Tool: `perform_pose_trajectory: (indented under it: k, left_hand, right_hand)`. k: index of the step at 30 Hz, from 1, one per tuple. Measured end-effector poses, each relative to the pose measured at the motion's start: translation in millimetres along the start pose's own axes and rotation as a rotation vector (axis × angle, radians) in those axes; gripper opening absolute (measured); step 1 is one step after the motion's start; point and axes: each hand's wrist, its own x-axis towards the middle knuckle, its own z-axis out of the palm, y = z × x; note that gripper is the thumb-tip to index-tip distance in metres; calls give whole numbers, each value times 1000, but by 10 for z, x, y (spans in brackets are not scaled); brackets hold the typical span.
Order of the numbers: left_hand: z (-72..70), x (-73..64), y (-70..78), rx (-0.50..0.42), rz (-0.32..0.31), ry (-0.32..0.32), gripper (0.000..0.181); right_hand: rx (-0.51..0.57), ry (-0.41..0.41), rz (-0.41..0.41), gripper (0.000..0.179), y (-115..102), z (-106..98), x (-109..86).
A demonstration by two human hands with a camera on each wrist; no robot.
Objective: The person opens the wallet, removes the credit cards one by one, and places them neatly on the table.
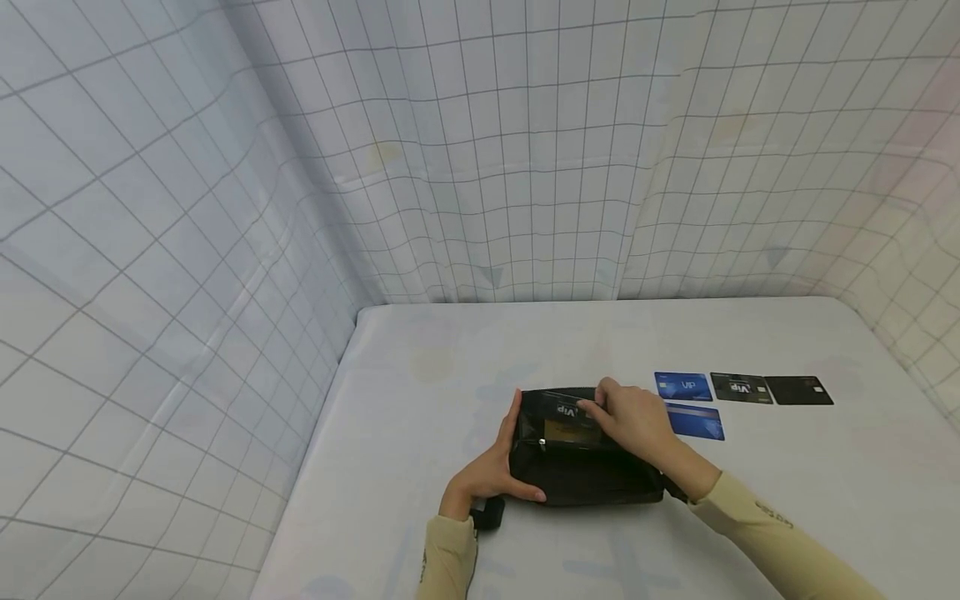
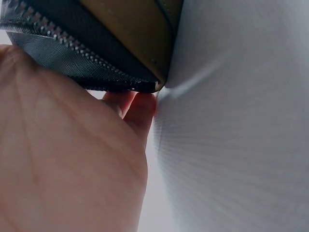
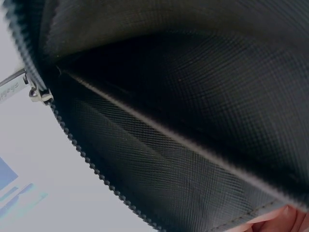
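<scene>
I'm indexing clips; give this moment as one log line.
left hand: touches black wallet | right hand: at Vip card inside wallet | table: four other cards

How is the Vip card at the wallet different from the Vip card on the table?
The wallet Vip card is at the open wallet; the table Vip card lies flat on the table beside a blue card. The right hand touches the wallet Vip card, but no hand touches the table Vip card. Both are dark with pale Vip lettering.
</scene>
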Motion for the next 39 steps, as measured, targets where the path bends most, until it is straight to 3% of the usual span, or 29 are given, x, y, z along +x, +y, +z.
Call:
perform_pose_trajectory:
  k: [15, 39]
  left_hand:
    - [12, -10, 11, 6, -54, 9, 129]
    - [0, -4, 5, 2, -36, -3, 129]
  right_hand:
    - [15, 9, -32, 25, 9, -22, 19]
    - [160, -27, 15, 25, 50, -80, 8]
